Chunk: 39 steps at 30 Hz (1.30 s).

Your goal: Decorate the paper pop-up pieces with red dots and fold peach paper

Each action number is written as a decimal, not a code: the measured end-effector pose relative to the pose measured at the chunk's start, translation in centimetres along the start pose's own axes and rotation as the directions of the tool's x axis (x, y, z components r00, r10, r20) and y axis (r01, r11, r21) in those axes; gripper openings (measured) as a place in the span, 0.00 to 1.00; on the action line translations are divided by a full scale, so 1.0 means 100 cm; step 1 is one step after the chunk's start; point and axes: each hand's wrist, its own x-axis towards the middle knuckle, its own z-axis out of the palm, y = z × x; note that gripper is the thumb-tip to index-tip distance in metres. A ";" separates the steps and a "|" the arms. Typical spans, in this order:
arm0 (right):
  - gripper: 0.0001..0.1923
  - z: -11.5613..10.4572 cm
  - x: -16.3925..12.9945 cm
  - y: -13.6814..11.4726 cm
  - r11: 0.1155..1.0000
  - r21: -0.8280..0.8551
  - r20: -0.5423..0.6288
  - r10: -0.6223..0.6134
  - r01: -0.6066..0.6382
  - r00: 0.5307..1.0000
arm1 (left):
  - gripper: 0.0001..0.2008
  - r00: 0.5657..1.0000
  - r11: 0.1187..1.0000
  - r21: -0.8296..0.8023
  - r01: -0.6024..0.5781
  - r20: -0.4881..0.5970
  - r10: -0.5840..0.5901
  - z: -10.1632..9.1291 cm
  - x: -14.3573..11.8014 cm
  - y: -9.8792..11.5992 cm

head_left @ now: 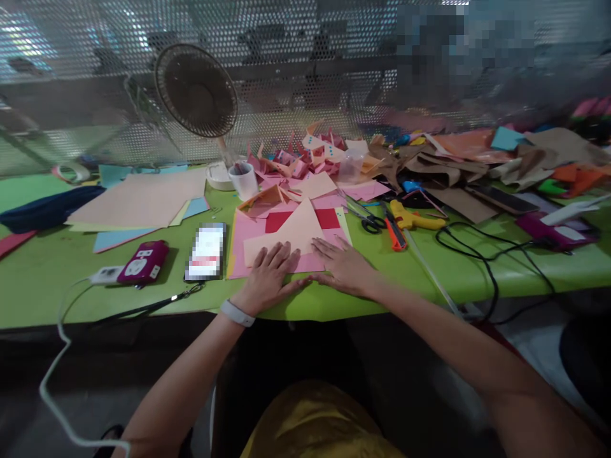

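A folded peach paper (298,230) with a pointed top lies in front of me, over pink sheets (243,261) and a red piece of paper (328,218). My left hand (272,277) presses on its lower left edge with the fingers stretched out. My right hand (344,267) lies flat at its lower right edge, fingers spread. The two thumbs meet or nearly meet at the near edge. My palms and fingers cover part of the paper's lower side.
A phone (206,251) and a magenta power box (143,263) lie to the left. Scissors (372,222), an orange cutter (395,234) and a yellow glue gun (415,217) are at right. Behind stand a fan (195,90), a white cup (244,180) and folded paper pieces (305,162).
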 end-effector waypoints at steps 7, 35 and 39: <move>0.43 -0.004 -0.019 0.012 0.994 -0.049 -0.108 0.089 -0.095 0.990 | 0.38 1.000 0.998 -0.051 0.026 -0.001 -0.026 0.001 0.000 0.003; 0.41 0.011 0.021 0.004 0.986 0.135 0.009 -0.099 0.097 0.995 | 0.37 0.997 1.000 0.004 0.021 0.073 -0.021 -0.019 -0.040 -0.052; 0.38 0.006 0.028 0.007 0.987 0.121 -0.017 -0.103 0.104 0.995 | 0.37 0.987 0.992 0.054 0.114 0.106 -0.120 -0.034 -0.046 -0.065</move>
